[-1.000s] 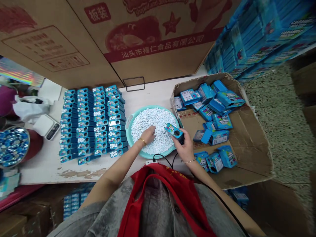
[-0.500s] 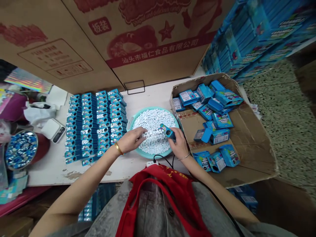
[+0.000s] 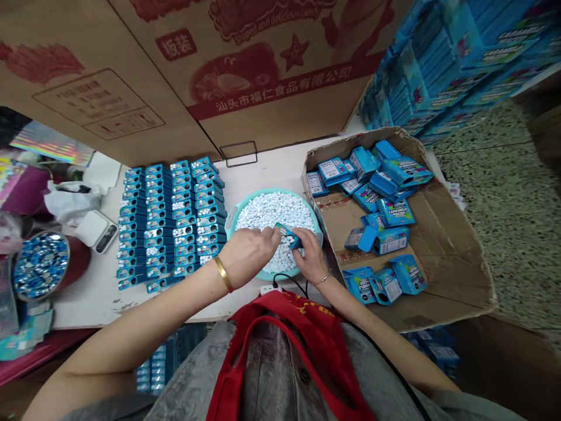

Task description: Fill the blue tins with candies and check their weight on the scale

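Note:
A teal basin (image 3: 231, 214) full of small white candies (image 3: 272, 211) sits on the table before me. My right hand (image 3: 309, 257) holds a small blue box (image 3: 287, 235) over the basin's near side. My left hand (image 3: 249, 252), with a gold bangle on the wrist, is closed with its fingertips at the box's open end; white candies show in the opening. Rows of filled blue boxes (image 3: 169, 219) lie to the left of the basin.
An open cardboard carton (image 3: 442, 245) with several loose blue boxes stands on the right. A small white scale (image 3: 95, 230) and a round tin of blue pieces (image 3: 40, 264) are at the left. Large cartons (image 3: 245, 70) wall the back; stacked blue packs (image 3: 442, 64) rise at top right.
My left hand has left the candy pile and come to the box's opening. My right hand has lowered the box and tilted it towards the left hand.

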A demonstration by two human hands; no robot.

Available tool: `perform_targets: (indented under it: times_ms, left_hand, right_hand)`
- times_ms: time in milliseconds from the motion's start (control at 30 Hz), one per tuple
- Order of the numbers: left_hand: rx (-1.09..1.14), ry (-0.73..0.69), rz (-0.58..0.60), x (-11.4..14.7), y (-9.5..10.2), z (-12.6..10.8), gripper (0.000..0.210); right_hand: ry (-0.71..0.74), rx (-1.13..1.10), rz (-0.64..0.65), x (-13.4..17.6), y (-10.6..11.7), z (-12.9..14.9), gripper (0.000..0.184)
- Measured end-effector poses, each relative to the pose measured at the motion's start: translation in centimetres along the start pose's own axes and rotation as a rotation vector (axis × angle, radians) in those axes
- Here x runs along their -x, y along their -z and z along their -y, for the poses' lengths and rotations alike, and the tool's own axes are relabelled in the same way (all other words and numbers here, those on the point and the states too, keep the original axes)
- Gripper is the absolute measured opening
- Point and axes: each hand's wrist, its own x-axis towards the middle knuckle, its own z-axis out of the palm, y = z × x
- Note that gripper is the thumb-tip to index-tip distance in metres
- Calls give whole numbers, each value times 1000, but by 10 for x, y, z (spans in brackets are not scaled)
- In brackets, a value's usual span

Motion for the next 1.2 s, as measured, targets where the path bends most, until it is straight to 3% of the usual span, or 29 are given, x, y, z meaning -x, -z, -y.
perform_targets:
  times_ms: [133,267,333,433,600,800,900,1033,1100,1200]
  left_hand:
    - [112,65,-89,2,-37,44,23]
    - [268,290,-38,-19,-105,82,24]
    - [317,310,-6,-37,-137,81,26]
    - [392,264,6,-67,-172,58,26]
    - [509,211,-44,-93,-195,29,31]
    - [597,150,-123,-50,-180,56,29]
    - [623,104,-175,-22,-156,69,27]
    - [564,-10,-250,2,-111,72,26]
    - [472,-41,-207,5,-87,66,25]
    - [289,-37,-49,3,-54,49,22]
  right_hand:
    - [-57,-15,-39,-1,4,-4,50]
    - [-99,-24,-86,1,12,-7,43]
    - [-110,-32,-103,2,15,-7,40]
    - [-140,-42,-119,5,18,-7,37]
    - [-234,-74,-168,9,16,-5,38]
    - [-336,-104,-225,8,13,-5,42]
    - [-285,-76,-232,5,12,-8,38]
    - [-147,-8,-150,2,8,-13,34]
    - [-96,11,-107,2,4,-12,38]
    - [-38,21,-59,1,-2,-7,46]
